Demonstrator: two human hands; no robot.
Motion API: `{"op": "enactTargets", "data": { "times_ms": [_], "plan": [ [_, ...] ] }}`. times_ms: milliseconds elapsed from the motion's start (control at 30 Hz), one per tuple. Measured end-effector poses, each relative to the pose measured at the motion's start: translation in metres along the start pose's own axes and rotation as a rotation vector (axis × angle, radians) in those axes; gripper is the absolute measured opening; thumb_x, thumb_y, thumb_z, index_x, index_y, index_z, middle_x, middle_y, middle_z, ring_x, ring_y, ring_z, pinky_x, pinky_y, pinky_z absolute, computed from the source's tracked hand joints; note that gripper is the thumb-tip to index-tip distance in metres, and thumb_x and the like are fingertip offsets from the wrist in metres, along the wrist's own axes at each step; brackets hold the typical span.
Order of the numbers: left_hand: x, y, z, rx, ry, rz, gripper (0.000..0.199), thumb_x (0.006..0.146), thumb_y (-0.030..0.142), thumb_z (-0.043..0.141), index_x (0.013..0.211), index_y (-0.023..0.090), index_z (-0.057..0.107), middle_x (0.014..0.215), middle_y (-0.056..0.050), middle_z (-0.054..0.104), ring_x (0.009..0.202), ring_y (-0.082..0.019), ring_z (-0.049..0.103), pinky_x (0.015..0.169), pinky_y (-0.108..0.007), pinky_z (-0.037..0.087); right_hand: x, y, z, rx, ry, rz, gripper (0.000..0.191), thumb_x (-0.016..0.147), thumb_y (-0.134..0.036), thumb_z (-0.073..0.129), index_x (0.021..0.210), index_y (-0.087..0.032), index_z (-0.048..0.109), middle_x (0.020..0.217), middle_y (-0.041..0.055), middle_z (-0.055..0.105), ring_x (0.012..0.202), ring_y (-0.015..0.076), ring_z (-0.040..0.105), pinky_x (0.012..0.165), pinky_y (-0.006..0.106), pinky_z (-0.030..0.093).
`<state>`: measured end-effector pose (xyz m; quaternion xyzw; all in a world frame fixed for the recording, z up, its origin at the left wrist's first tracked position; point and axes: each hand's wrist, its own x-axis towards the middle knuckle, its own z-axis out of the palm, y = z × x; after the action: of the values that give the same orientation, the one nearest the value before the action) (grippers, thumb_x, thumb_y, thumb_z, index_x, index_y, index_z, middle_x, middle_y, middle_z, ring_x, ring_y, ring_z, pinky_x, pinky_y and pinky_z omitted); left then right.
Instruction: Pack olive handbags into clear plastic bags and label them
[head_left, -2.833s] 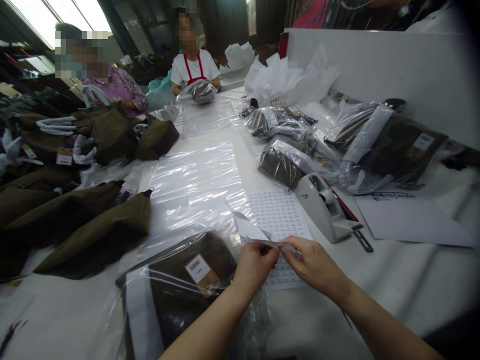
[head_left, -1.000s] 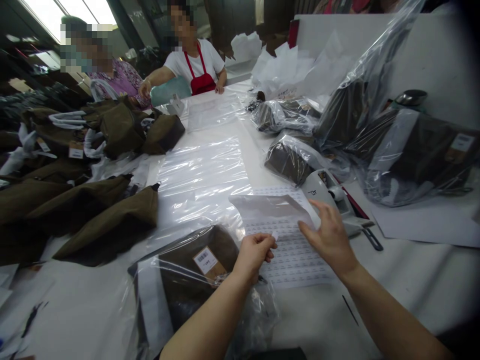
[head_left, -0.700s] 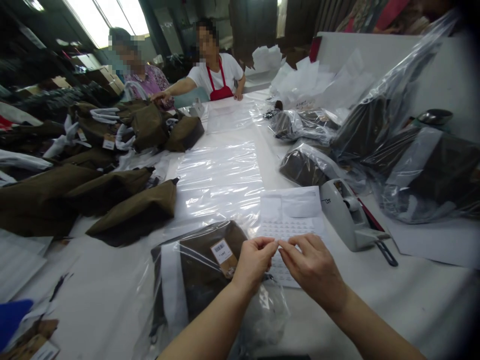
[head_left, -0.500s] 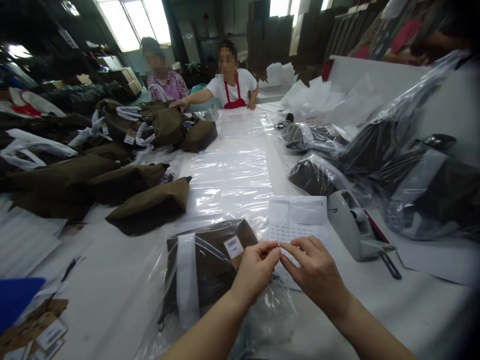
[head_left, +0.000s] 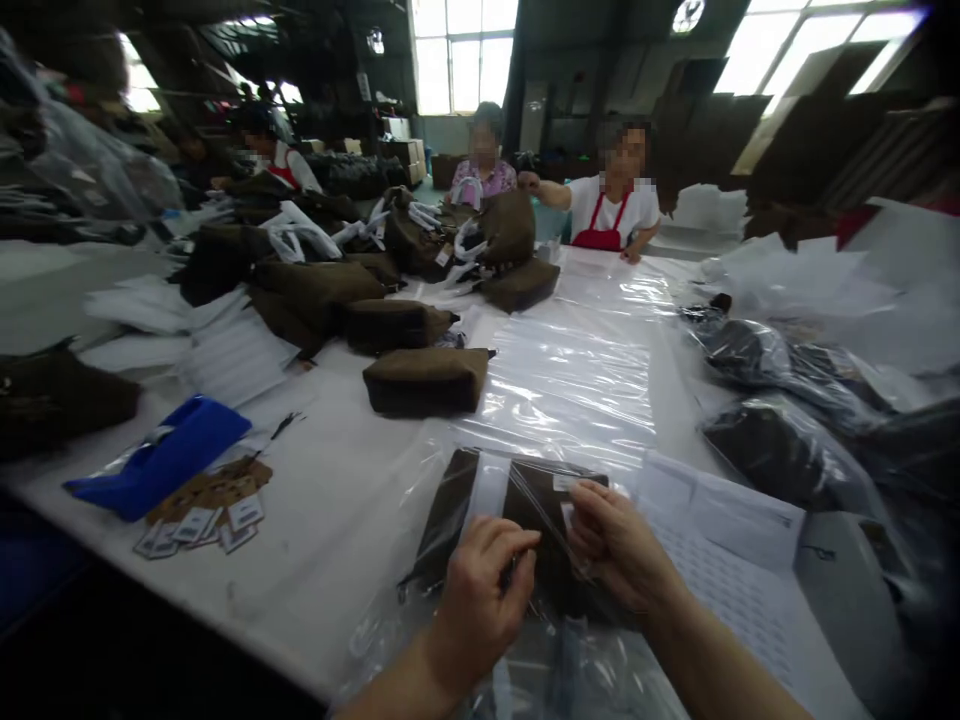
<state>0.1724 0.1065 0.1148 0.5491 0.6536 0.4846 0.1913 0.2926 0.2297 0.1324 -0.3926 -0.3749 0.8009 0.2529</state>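
Observation:
My left hand [head_left: 480, 610] and my right hand [head_left: 615, 555] are both over a clear plastic bag [head_left: 585, 665] with a flat dark brown fabric item [head_left: 536, 510] inside. The left hand's fingers curl down toward the bag, and what they hold is hidden. Right-hand fingertips pinch the plastic beside a small white label [head_left: 566, 483]. To the right of my right hand lies a printed label sheet [head_left: 724, 565] under a white paper, and beyond it stands a grey tape dispenser [head_left: 847, 605].
Brown fabric pouches [head_left: 426, 382] with white handles line the white table [head_left: 300, 560]. A blue plastic item [head_left: 161, 458] and small tags [head_left: 210, 500] lie at left. Plastic sheeting [head_left: 570, 385] covers the middle, bagged items [head_left: 772, 450] lie right, and co-workers sit at the far end.
My hands have moved from above the label sheet onto the bag. The view has turned left, so the table contents sit further right, and more of the hall shows.

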Motion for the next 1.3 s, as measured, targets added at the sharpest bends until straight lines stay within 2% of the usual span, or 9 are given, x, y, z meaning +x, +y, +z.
{"op": "enactTargets", "data": {
  "times_ms": [67,167,300,433,667,867,1167,1233,1300],
  "plan": [
    [-0.006,-0.02,-0.017,0.136,0.115,0.056,0.021,0.086,0.017,0.049,0.101,0.021,0.063,0.098,-0.007,0.062,0.097,-0.021,0.053,0.089,-0.038,0.043,0.017,0.006,0.03,0.133,-0.104,0.1,0.03,0.067,-0.034,0.074,0.073,-0.018,0.05,0.045,-0.0127,0.023,0.039,0.0018,0.01,0.036,0.017,0.008],
    [-0.008,-0.049,-0.036,0.22,0.222,-0.003,0.022,0.087,0.015,0.047,0.104,0.021,0.061,0.104,-0.006,0.061,0.102,-0.021,0.051,0.092,-0.039,0.043,0.037,0.024,0.071,0.195,-0.216,0.225,0.03,0.067,-0.03,0.073,0.086,-0.019,0.052,0.044,-0.0135,0.025,0.038,0.0018,0.008,0.035,0.016,0.006],
    [-0.009,-0.077,-0.047,0.231,0.308,-0.079,0.026,0.089,0.012,0.041,0.108,0.021,0.057,0.105,-0.005,0.061,0.103,-0.019,0.051,0.092,-0.037,0.044,0.051,0.049,0.096,0.15,-0.186,0.319,0.039,0.066,-0.03,0.073,0.096,-0.02,0.051,0.042,-0.0132,0.03,0.036,0.0024,0.016,0.035,0.015,0.01],
    [-0.006,-0.091,-0.045,0.243,0.268,0.001,0.029,0.088,0.008,0.038,0.109,0.02,0.055,0.105,-0.004,0.062,0.104,-0.018,0.052,0.094,-0.037,0.043,0.053,0.056,0.091,0.137,-0.081,0.306,0.049,0.065,-0.03,0.073,0.107,-0.02,0.051,0.048,-0.0101,0.041,0.041,0.0047,0.032,0.039,0.015,0.024],
    [0.014,-0.11,-0.044,0.286,0.243,0.104,0.028,0.087,0.004,0.038,0.101,0.019,0.057,0.107,-0.004,0.065,0.11,-0.02,0.05,0.095,-0.039,0.042,0.058,0.048,0.083,0.064,0.0,0.281,0.039,0.067,-0.033,0.071,0.098,-0.016,0.054,0.045,-0.0105,0.036,0.038,0.003,0.025,0.037,0.015,0.016],
    [0.027,-0.123,-0.048,0.394,0.144,0.228,0.026,0.085,0.005,0.041,0.098,0.02,0.059,0.114,-0.002,0.064,0.117,-0.022,0.046,0.097,-0.042,0.037,0.06,0.049,0.089,-0.049,-0.014,0.257,0.045,0.066,-0.037,0.071,0.102,-0.017,0.055,0.046,-0.009,0.043,0.036,0.0035,0.029,0.037,0.016,0.018],
    [0.033,-0.137,-0.049,0.525,0.009,0.308,0.029,0.086,0.01,0.043,0.107,0.023,0.06,0.121,0.0,0.061,0.12,-0.021,0.045,0.101,-0.038,0.032,0.063,0.044,0.091,-0.151,0.003,0.278,0.047,0.07,-0.036,0.067,0.109,-0.015,0.055,0.054,-0.0049,0.052,0.037,0.0043,0.034,0.038,0.017,0.023],
    [0.031,-0.138,-0.048,0.538,-0.016,0.317,0.03,0.087,0.011,0.044,0.109,0.023,0.059,0.124,0.001,0.059,0.122,-0.022,0.044,0.102,-0.038,0.031,0.058,0.042,0.09,-0.253,0.011,0.264,0.048,0.076,-0.036,0.06,0.116,-0.012,0.051,0.061,-0.0012,0.057,0.038,0.0051,0.034,0.038,0.019,0.024],
    [0.03,-0.139,-0.046,0.539,-0.028,0.319,0.031,0.087,0.011,0.043,0.113,0.023,0.057,0.125,0.001,0.058,0.123,-0.022,0.043,0.102,-0.039,0.03,0.052,0.042,0.089,-0.513,0.001,0.183,0.053,0.082,-0.038,0.05,0.128,-0.011,0.043,0.062,0.0009,0.059,0.039,0.0078,0.036,0.04,0.022,0.028]
  ]
}}
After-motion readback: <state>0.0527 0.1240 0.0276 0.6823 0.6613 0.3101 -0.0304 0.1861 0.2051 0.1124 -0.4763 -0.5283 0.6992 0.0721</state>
